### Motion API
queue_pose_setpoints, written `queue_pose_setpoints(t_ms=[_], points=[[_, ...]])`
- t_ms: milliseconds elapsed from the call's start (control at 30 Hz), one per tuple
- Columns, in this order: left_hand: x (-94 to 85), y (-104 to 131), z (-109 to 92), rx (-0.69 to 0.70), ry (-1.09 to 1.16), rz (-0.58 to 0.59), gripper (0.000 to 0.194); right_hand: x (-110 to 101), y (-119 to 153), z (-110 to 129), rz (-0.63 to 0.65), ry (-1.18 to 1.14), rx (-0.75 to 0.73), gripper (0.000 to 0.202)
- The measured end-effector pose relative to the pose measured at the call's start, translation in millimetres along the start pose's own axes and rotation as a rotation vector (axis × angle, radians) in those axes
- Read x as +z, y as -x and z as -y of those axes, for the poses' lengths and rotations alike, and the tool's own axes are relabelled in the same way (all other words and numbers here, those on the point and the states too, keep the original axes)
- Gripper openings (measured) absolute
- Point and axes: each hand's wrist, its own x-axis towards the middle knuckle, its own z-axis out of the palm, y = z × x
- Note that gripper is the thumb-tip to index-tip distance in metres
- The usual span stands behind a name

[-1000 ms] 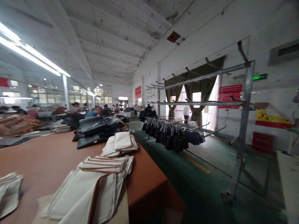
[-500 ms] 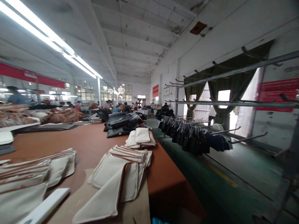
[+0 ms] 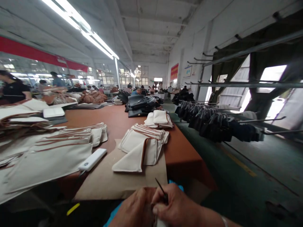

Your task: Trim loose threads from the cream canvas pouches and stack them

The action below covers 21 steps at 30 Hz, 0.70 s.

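At the bottom centre my left hand is closed, fingers curled, against my right hand; what it grips is hidden. My right hand is closed round a thin dark pointed tool, its tip pointing up and left. A bit of pale material shows below the right-hand fingers. Just beyond my hands lies a brown paper sheet. On it rests a fanned stack of cream fabric pieces with brown edges, the top one folded over diagonally.
More cream pieces spread along the left, beside a white power bank. Farther back on the brown table are a small cream stack and black bags. At right, a metal rack holds hanging black bags.
My view has turned left and down, so the table contents appear higher and farther right. Both hands and the pointed tool have come into view at the bottom.
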Motion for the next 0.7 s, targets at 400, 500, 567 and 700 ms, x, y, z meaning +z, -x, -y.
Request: queue_pose_setpoints(t_ms=[400, 500, 567, 700], points=[[-31.9, -2.3, -11.4, -0.12, 0.591, 0.207, 0.034, -9.6, 0.8, 5.6, 0.042, -0.102, -0.083, 0.01], [-23.0, -5.0, -14.3, -0.191, 0.528, 0.152, 0.028, -7.4, 0.4, 6.0, 0.007, -0.012, -0.148, 0.006], [-17.4, -5.1, -14.9, -0.228, 0.538, 0.117, 0.028, -5.3, 1.2, 7.3, -0.016, 0.059, -0.239, 0.007], [-9.8, -2.0, -13.4, -0.248, 0.695, 0.063, 0.031, -3.2, 4.6, 6.5, -0.057, 0.207, -0.504, 0.013]])
